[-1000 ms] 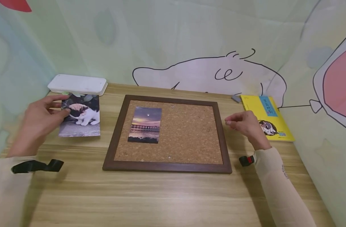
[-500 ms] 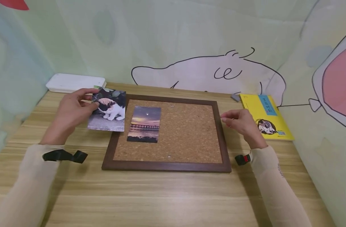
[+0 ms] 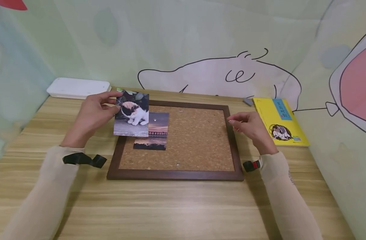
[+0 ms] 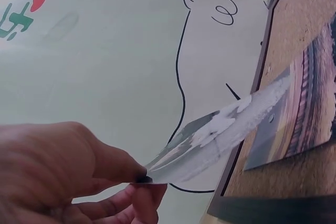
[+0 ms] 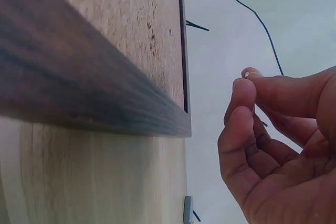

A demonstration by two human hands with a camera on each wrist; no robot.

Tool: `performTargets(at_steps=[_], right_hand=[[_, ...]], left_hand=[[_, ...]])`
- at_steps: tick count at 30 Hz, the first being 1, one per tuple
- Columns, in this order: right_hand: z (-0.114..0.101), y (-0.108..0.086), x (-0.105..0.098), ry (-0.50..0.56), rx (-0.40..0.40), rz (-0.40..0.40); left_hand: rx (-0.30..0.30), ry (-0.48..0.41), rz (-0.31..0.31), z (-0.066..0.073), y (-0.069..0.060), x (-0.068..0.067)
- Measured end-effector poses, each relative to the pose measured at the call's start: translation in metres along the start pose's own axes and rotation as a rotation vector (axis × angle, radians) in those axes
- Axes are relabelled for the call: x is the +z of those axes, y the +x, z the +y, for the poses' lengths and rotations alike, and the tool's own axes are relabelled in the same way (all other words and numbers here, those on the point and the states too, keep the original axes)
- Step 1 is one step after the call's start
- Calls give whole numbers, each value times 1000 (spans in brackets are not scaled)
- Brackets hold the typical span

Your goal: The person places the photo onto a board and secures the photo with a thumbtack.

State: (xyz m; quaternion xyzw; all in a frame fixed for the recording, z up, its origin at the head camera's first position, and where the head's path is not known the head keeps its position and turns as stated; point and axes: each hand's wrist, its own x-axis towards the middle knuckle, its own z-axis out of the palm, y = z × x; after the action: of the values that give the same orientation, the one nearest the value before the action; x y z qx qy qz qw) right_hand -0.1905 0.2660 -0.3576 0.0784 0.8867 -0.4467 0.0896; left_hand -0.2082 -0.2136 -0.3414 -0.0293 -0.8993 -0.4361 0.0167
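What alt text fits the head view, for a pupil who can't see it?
A person's left grip holds a cat photo over a framed corkboard, partly hiding a sunset photo; the right grip pinches something tiny near the corkboard's right edge.

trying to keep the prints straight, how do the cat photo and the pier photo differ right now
The cat photo is held raised by the left hand; the pier photo lies on the cork board. The pier photo has a small pin head near its top; none shows on the cat photo. In the head view the cat photo partly covers the pier photo. Both are colour prints.
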Motion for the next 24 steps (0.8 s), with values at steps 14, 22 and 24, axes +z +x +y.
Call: performTargets(at_steps=[14, 22, 24], right_hand=[[-13, 5, 11, 62, -32, 0], [-20, 8, 17, 109, -74, -21], [-21, 9, 17, 112, -74, -20]], left_hand=[[47, -55, -69, 22, 9, 25], [69, -52, -122, 33, 11, 47], [77, -55, -132, 36, 13, 54]])
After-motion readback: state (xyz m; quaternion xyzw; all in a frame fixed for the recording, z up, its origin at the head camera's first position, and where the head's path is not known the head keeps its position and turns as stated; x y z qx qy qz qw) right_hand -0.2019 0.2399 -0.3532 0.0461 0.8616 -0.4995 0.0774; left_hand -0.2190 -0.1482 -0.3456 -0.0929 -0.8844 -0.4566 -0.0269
